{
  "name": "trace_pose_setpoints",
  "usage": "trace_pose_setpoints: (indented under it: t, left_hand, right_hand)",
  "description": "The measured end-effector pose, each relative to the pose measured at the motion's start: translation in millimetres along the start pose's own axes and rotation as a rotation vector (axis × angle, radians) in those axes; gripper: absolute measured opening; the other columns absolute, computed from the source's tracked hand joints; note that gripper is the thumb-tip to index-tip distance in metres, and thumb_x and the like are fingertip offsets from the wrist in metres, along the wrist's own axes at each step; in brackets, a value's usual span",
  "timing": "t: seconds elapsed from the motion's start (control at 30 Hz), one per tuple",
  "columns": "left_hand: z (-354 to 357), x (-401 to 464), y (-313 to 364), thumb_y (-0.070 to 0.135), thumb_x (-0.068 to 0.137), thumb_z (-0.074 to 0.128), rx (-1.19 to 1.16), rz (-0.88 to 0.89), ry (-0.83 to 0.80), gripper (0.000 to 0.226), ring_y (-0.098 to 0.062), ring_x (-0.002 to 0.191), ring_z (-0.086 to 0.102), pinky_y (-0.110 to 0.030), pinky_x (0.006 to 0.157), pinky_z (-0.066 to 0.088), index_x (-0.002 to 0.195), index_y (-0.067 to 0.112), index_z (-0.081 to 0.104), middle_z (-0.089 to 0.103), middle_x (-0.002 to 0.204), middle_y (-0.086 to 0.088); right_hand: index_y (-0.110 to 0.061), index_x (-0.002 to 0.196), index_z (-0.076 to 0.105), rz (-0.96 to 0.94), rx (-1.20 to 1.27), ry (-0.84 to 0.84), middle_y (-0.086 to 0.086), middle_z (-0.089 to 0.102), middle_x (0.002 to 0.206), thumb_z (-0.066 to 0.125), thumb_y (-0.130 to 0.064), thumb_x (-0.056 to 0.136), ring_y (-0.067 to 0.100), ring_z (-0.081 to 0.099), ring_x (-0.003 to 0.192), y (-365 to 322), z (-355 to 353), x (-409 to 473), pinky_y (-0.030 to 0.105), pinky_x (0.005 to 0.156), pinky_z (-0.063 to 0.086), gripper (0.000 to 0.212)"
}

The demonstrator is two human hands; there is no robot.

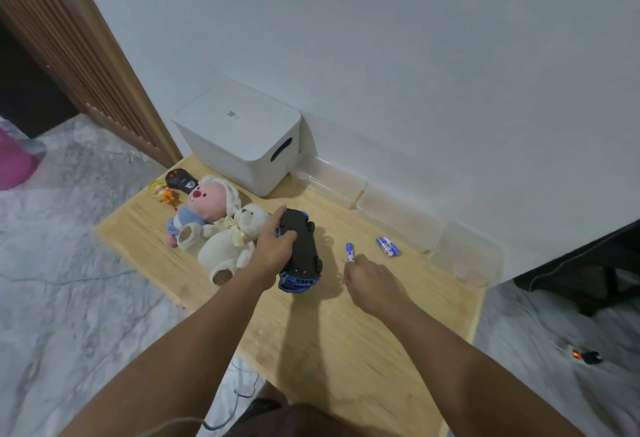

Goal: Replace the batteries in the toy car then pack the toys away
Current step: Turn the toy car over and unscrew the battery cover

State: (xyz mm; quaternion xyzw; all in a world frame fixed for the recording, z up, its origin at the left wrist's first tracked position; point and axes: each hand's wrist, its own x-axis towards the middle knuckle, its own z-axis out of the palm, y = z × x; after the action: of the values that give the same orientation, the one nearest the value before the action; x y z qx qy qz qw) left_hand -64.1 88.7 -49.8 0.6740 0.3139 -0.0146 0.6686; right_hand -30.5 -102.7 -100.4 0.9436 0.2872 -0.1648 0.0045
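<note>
Head view: left hand (273, 249) gripped upturned toy car (300, 252) on table (346, 332); right hand (372, 282) pinched 1 battery (350, 252). 2 spare batteries (388, 246) lay nearby. Risk: reversed polarity, battery slipping, rolling off.

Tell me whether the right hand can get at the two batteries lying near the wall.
Probably yes. The right hand pinches one battery, and bare table lies between it and the two batteries; nothing blocks the way, though its grip is occupied.
</note>
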Motion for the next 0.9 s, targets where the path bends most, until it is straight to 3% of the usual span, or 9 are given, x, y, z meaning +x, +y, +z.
trace_pose_setpoints:
  t: [0.1,0.2,0.33,0.47,0.53,0.63,0.7,0.9]
  left_hand:
    - [-2,2,-5,0.006,0.096,0.046,0.004,-0.001,-0.001,0.058,-0.025,0.112,0.052,-0.031,0.078,0.051,0.147,0.029,0.034,0.043,0.136,-0.002]
    - [-2,4,-5,0.007,0.096,0.046,0.005,-0.007,-0.006,0.058,-0.026,0.114,0.052,-0.036,0.083,0.051,0.148,0.031,0.033,0.043,0.135,-0.001]
    - [1,3,-4,0.006,0.097,0.046,-0.020,-0.015,-0.015,0.058,-0.025,0.111,0.053,-0.034,0.080,0.051,0.148,0.031,0.033,0.043,0.131,0.000]
    - [2,3,-5,0.006,0.097,0.046,-0.049,-0.040,-0.013,0.058,-0.024,0.106,0.054,-0.032,0.075,0.052,0.147,0.032,0.035,0.043,0.128,0.000]
    - [3,2,-6,0.006,0.096,0.044,-0.048,-0.053,-0.006,0.058,-0.020,0.100,0.053,-0.030,0.070,0.051,0.146,0.032,0.036,0.043,0.127,0.000]
    - [3,3,-6,0.004,0.094,0.039,-0.080,-0.089,-0.005,0.059,-0.020,0.095,0.052,-0.039,0.081,0.052,0.145,0.034,0.039,0.044,0.127,-0.003]
    - [3,3,-6,0.003,0.092,0.035,-0.110,-0.115,-0.005,0.061,-0.022,0.097,0.052,-0.043,0.087,0.051,0.144,0.035,0.041,0.044,0.128,-0.003]
    - [4,-2,-4,0.000,0.090,0.028,-0.216,-0.162,-0.043,0.065,-0.022,0.096,0.056,-0.031,0.068,0.050,0.144,0.034,0.041,0.050,0.132,-0.002]
  right_hand:
    - [-0.010,0.109,0.059,-0.033,-0.063,0.005,0.009,0.054,0.110,0.048,-0.008,0.095,0.032,0.059,0.090,3,10,-6,0.037,0.063,0.032,0.018]
    - [-0.012,0.109,0.063,-0.003,0.012,-0.017,0.007,0.056,0.110,0.047,-0.012,0.097,0.031,0.060,0.092,6,11,-7,0.037,0.068,0.042,0.020]
    - [-0.018,0.102,0.071,0.125,0.278,-0.014,0.002,0.059,0.105,0.050,-0.022,0.096,0.026,0.061,0.096,9,8,-8,0.036,0.077,0.051,0.022]
    - [-0.019,0.110,0.072,0.257,0.522,0.022,-0.004,0.066,0.115,0.046,-0.009,0.092,0.019,0.060,0.108,16,6,-6,0.024,0.081,0.042,0.033]
    - [-0.016,0.106,0.073,0.329,0.668,0.065,-0.003,0.071,0.107,0.048,-0.002,0.091,0.019,0.063,0.104,20,7,-5,0.020,0.082,0.043,0.032]
    - [-0.020,0.091,0.064,0.426,0.854,0.094,0.002,0.067,0.082,0.065,0.000,0.083,0.027,0.066,0.086,25,12,1,0.034,0.081,0.054,0.022]
    - [-0.025,0.083,0.054,0.504,0.939,0.104,0.009,0.066,0.082,0.077,-0.004,0.074,0.032,0.067,0.081,24,15,4,0.045,0.075,0.057,0.032]
    - [-0.025,0.072,0.048,0.620,0.862,0.122,0.012,0.068,0.083,0.081,-0.015,0.071,0.030,0.069,0.073,21,30,16,0.044,0.069,0.059,0.035]
